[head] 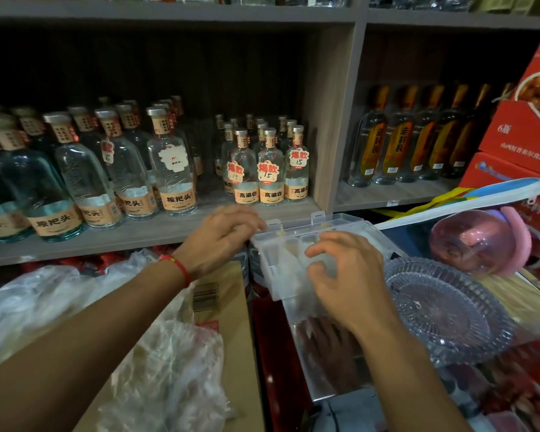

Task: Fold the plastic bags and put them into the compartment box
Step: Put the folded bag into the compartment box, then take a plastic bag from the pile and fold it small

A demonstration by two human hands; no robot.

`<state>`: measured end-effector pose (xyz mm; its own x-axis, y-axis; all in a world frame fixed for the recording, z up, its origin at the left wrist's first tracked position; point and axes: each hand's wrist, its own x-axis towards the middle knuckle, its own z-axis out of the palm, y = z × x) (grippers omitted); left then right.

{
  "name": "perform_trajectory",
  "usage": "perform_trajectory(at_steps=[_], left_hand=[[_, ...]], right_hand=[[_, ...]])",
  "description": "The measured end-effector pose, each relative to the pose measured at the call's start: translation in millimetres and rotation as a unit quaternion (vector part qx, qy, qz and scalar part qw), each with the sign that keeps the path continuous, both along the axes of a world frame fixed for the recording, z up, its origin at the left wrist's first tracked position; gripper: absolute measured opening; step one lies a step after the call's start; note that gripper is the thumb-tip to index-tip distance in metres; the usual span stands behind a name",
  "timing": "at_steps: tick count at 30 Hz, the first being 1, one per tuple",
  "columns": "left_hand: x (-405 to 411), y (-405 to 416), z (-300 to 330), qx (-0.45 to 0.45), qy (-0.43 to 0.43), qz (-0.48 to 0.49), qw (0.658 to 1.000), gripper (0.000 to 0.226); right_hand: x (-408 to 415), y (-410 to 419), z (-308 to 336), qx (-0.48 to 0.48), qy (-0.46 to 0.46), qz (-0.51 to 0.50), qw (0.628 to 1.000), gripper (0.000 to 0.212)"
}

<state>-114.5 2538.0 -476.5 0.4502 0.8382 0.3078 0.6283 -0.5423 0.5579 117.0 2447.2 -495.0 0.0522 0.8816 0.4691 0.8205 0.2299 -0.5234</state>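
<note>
A clear plastic compartment box (pixel 296 235) lies open in the middle, with its transparent lid (pixel 312 353) folded toward me. My left hand (pixel 222 235) rests on the box's far left corner with its fingers curved over the edge. Over the compartments hovers my right hand (pixel 346 275), its fingers curled and pressing a folded clear plastic bag (pixel 323 266) down into a compartment. Crumpled clear plastic bags (pixel 169 366) lie on a cardboard box (pixel 231 307) at the lower left. More bags (pixel 44 294) pile at the far left.
A shelf (pixel 156 232) of glass liquor bottles (pixel 175 169) runs behind the box. A cut-glass plate (pixel 443 310) sits right of the box, with a pink glass globe (pixel 471 241) beyond it. Red cartons (pixel 518 135) stand at the far right.
</note>
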Motion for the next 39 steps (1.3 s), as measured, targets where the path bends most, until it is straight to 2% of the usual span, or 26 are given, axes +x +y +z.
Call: perform_trajectory(at_steps=[2, 4, 7, 9, 11, 13, 15, 17, 19, 21, 23, 26, 29, 31, 33, 36, 37, 39], left_hand=[[-31, -26, -5, 0.038, -0.024, 0.047, 0.998, 0.025], [-61, -58, -15, 0.063, -0.027, 0.107, 0.992, 0.023], [-97, -111, -37, 0.076, -0.032, 0.184, 0.980, 0.023], [-115, -142, -53, 0.057, -0.017, 0.205, 0.977, 0.027], [-125, -162, -64, 0.016, 0.060, 0.198, 0.978, 0.028], [-129, -170, -75, -0.028, 0.158, 0.163, 0.974, 0.041], [-132, -172, -86, -0.059, 0.224, 0.136, 0.963, 0.056], [-134, -173, -91, -0.069, 0.250, 0.143, 0.955, 0.049], [-140, -169, -92, -0.068, 0.210, 0.156, 0.963, 0.030], [-148, -166, -89, -0.069, 0.099, 0.185, 0.975, 0.008], [-156, -165, -84, -0.084, -0.013, 0.207, 0.975, 0.015], [-164, -165, -77, -0.109, -0.118, 0.224, 0.961, 0.020], [-160, -169, -66, -0.090, -0.214, 0.244, 0.942, 0.014], [-153, -179, -55, -0.045, -0.266, 0.219, 0.938, 0.022], [-145, -190, -46, -0.016, -0.231, 0.146, 0.962, 0.041], [-126, -195, -47, 0.015, -0.060, 0.088, 0.994, 0.068], [-118, -194, -49, 0.023, -0.040, 0.081, 0.996, 0.071], [-105, -192, -51, 0.013, -0.081, 0.076, 0.994, 0.064]], right_hand=[[-18, -15, 5, 0.039, 0.061, 0.060, 0.996, 0.014], [-46, -32, 5, -0.018, 0.065, 0.146, 0.987, 0.013], [-89, -49, -11, -0.156, -0.025, 0.225, 0.962, 0.016], [-111, -50, -23, -0.207, -0.101, 0.221, 0.948, 0.032], [-127, -46, -33, -0.258, -0.152, 0.188, 0.935, 0.054], [-141, -42, -45, -0.306, -0.210, 0.169, 0.913, 0.071], [-150, -43, -56, -0.327, -0.224, 0.164, 0.903, 0.071], [-153, -41, -60, -0.321, -0.188, 0.157, 0.915, 0.055], [-149, -38, -57, -0.323, -0.113, 0.157, 0.926, 0.037], [-140, -36, -51, -0.338, -0.016, 0.164, 0.927, 0.023], [-131, -37, -42, -0.342, 0.065, 0.169, 0.922, 0.010], [-121, -42, -27, -0.328, 0.169, 0.157, 0.916, 0.022], [-122, -44, -19, -0.293, 0.193, 0.147, 0.925, 0.037], [-125, -45, -18, -0.278, 0.194, 0.141, 0.930, 0.046], [-127, -44, -20, -0.280, 0.190, 0.139, 0.931, 0.051], [-128, -39, -23, -0.281, 0.121, 0.135, 0.942, 0.041], [-129, -38, -24, -0.279, 0.100, 0.133, 0.946, 0.039], [-134, -39, -24, -0.280, 0.086, 0.142, 0.946, 0.046]])
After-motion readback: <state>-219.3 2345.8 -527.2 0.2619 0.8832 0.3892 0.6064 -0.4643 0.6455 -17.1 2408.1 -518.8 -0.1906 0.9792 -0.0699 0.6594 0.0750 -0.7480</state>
